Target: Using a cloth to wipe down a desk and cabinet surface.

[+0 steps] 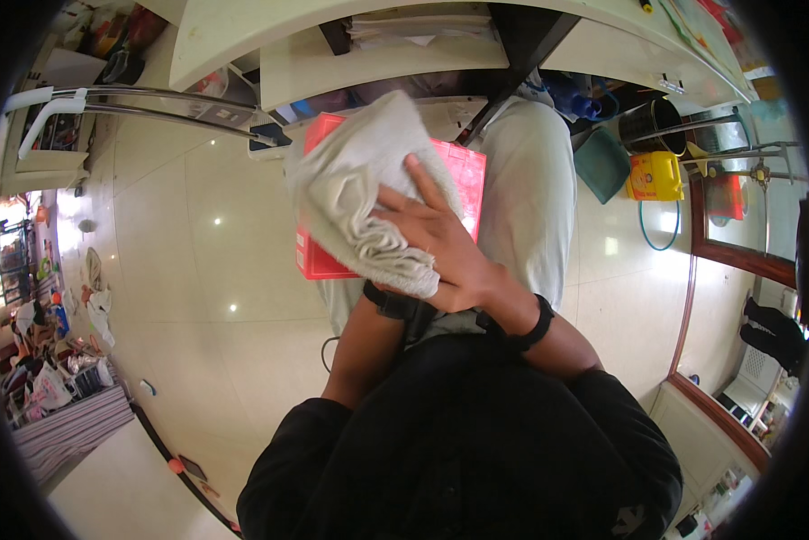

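Note:
A folded white towel (384,142), its near side bunched into wavy pleats, lies between my two hands over my lap. My right hand (438,239) presses on top of it, fingers spread over the pleats and holding the cloth. The towel hides my left hand; only the left forearm and a black wristwatch (397,304) show at its near edge. Beneath the towel is a red box (462,182), seen at its left side, upper left corner and right side. It sits at my light-coloured trousers (529,196). What the left fingers do cannot be seen.
Ahead stands a white desk (404,57) with papers on a shelf. To the right are a green dustpan (601,164), a yellow jug (654,175) and a black bin (654,125). Metal rails (175,108) extend at left. Clutter and bags (53,385) lie far left.

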`<state>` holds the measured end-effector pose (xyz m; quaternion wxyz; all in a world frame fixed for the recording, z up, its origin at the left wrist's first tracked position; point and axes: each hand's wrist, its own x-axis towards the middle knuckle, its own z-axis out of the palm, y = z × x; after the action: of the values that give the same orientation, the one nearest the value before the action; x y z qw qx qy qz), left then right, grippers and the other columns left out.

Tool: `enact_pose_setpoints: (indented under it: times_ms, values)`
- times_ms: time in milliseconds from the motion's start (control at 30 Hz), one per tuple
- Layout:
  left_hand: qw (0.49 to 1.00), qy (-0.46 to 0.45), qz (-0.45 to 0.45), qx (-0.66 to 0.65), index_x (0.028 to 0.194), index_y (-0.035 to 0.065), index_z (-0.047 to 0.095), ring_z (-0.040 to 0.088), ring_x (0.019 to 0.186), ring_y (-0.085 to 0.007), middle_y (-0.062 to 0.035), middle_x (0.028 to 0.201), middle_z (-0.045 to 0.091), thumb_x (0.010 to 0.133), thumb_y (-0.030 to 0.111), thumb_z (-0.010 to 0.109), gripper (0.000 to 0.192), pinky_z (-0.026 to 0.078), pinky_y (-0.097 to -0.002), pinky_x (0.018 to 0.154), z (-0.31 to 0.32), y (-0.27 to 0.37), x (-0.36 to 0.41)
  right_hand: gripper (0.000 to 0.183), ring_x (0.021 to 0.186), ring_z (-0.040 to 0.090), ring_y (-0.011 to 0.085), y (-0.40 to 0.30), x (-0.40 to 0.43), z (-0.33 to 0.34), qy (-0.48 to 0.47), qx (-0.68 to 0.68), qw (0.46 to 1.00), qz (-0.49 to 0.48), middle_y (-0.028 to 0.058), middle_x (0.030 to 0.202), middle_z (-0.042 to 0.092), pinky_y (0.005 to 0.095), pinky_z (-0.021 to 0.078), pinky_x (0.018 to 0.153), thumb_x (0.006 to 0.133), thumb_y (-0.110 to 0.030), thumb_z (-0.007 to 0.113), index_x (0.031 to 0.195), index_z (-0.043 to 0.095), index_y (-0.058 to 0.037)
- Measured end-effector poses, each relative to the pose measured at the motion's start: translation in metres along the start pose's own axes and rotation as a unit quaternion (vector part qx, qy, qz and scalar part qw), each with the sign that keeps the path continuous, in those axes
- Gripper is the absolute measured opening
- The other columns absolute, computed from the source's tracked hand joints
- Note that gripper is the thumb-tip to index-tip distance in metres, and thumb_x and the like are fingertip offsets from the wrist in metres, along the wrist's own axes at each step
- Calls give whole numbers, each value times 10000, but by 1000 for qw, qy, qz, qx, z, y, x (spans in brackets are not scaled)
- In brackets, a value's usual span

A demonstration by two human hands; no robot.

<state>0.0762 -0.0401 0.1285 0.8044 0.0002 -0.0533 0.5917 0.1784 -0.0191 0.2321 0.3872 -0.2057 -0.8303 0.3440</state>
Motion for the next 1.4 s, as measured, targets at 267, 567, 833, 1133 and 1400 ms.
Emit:
enact_pose_setpoints:
  times_ms: [267,567,833,1133,1400]
  values:
    - [996,46,-73,25,1428,71,316,396,1303,-268,-125,1439,389,999,360,374,520,339,-393,1085,-6,0,-14,452,1216,488,375,2,9,-12,-92,135,986,-16,182,1179,606,517,222,1125,782,-216,557,1145,566,53]
    - [983,85,-150,61,1429,77,316,398,1302,-262,-113,1439,390,1003,383,364,527,345,-393,1085,-17,-3,-26,434,1179,511,399,6,-26,-71,-196,159,961,110,160,1063,646,449,424,931,708,-204,701,1069,634,28]
    - [986,117,-58,100,1371,76,346,421,1237,-243,-98,1368,417,1001,398,373,491,365,-377,1042,-27,2,-7,447,1077,564,333,8,-103,-140,-130,189,913,337,174,1119,608,400,448,915,798,-210,700,1132,580,62]
    - [947,120,-12,297,1103,56,477,522,943,-173,-62,1049,532,985,409,439,375,438,-305,848,-19,-5,36,453,1267,452,309,-25,-76,-120,576,352,706,214,155,1370,466,445,351,1068,1005,-265,388,1379,380,-10]
    - [736,169,126,643,944,4,507,572,819,-221,-119,857,554,906,431,583,436,451,-331,743,-55,-42,63,570,1374,312,341,-20,-35,-109,-26,-303,941,148,145,1365,483,517,162,1139,798,-299,535,1305,507,-39]
